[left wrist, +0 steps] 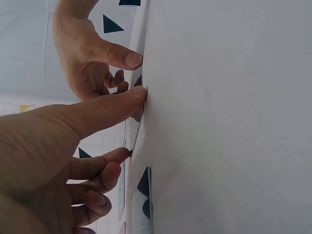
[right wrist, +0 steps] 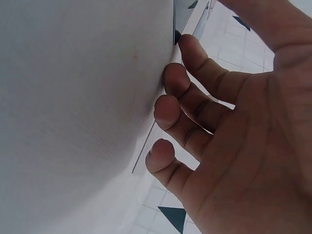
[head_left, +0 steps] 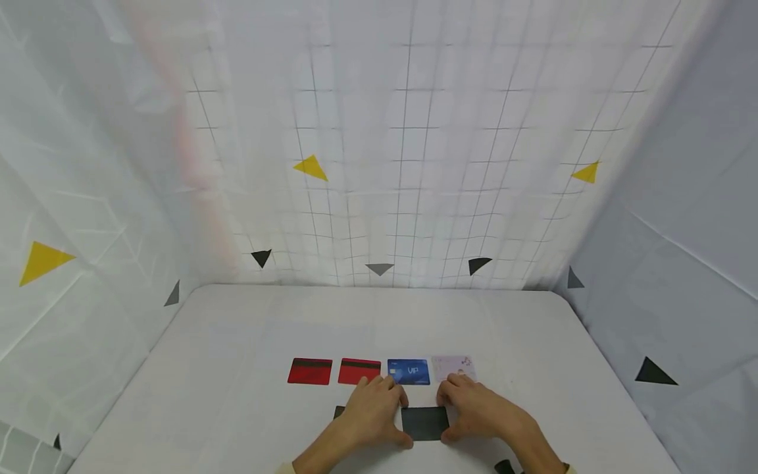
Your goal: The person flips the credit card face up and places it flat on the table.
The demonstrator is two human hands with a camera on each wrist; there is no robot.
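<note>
Dark card (head_left: 425, 423) lies flat, or nearly so, low in the frame just right of centre, on the white worktop (head_left: 237, 401). You have it between both hands.

Your left grip (head_left: 373, 411) is clamped on its left end: thumb at the near corner, a fingertip at the far one. Your right grip (head_left: 481, 409) takes the right end the same way, thumb near, finger far. The left wrist view shows your thumb and finger set against opposite edges; the right wrist view leaves your right thumb out, so how firmly that side presses, you cannot tell from here.

Likely reason for the edge hold: a card this thin offers little to pinch from above, and a touch at each corner probably checks twisting. Its middle is left uncovered.

Beyond your fingers, a row crosses the centre of the frame: first red card (head_left: 310, 374), second red card (head_left: 358, 372), blue VIP card (head_left: 408, 372), pale card (head_left: 449, 364). Both reds show a dark stripe along the far edge. Gaps between neighbours probably leave room for fingertips at the edges. Your left fingers reach near the second red and the blue; your right fingers come close to the pale one.

Another dark piece (head_left: 339, 411) peeks out beside your left hand, mostly covered; you cannot judge its full shape.
</note>
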